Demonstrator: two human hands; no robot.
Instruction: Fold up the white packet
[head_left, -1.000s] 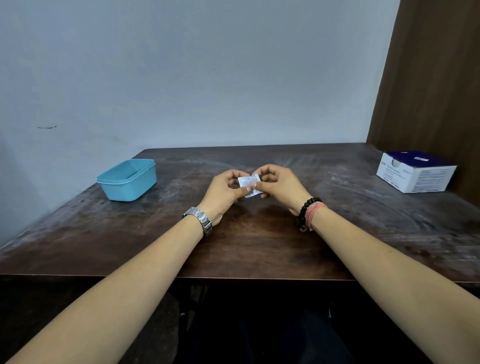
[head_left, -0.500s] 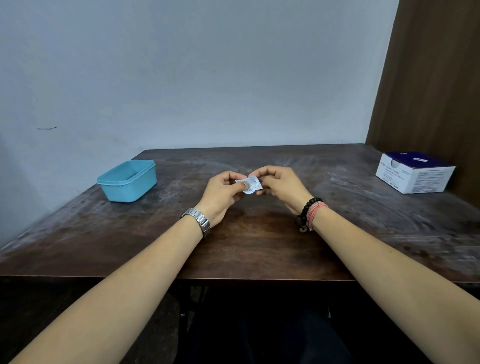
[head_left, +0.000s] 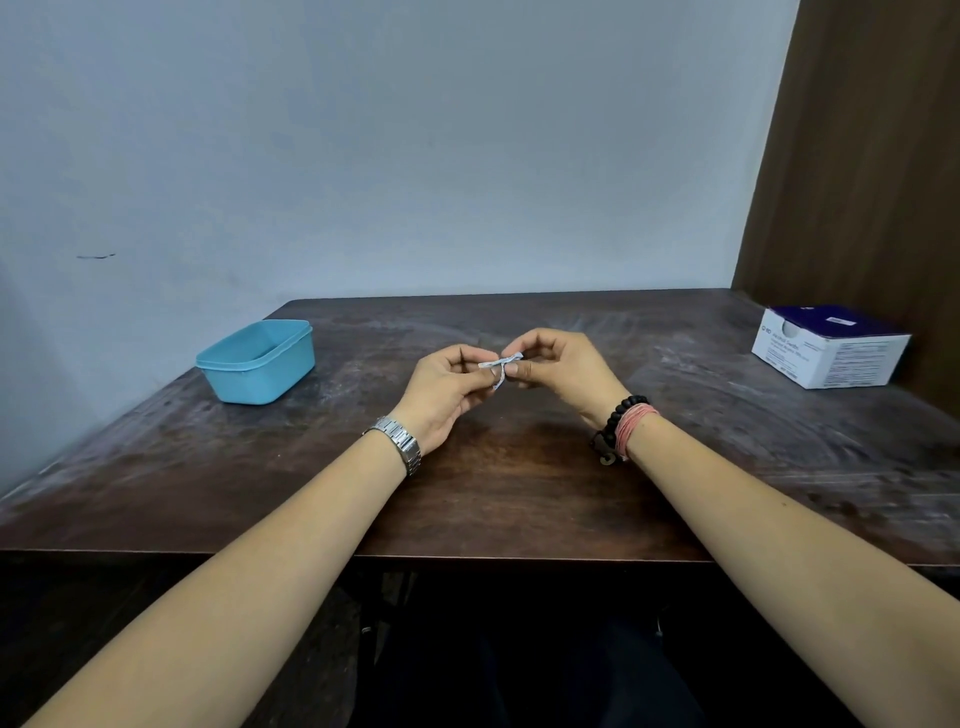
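A small white paper packet (head_left: 500, 366) is held above the middle of the dark wooden table (head_left: 519, 483). My left hand (head_left: 441, 395), with a metal watch on its wrist, pinches the packet's left part between thumb and fingertips. My right hand (head_left: 561, 371), with a black bead bracelet and pink bands on the wrist, pinches its right part. The packet looks torn or spread into two thin strips that cross between my fingers. Most of it is hidden by my fingertips.
A light blue plastic tub (head_left: 257, 361) stands open at the table's left side near the grey wall. A white and dark blue cardboard box (head_left: 828, 347) sits at the far right beside a brown wooden panel (head_left: 857, 156).
The packet, flat and square a second ago, now shows as thin crossed strips. Both hands have drawn slightly apart while still pinching it.
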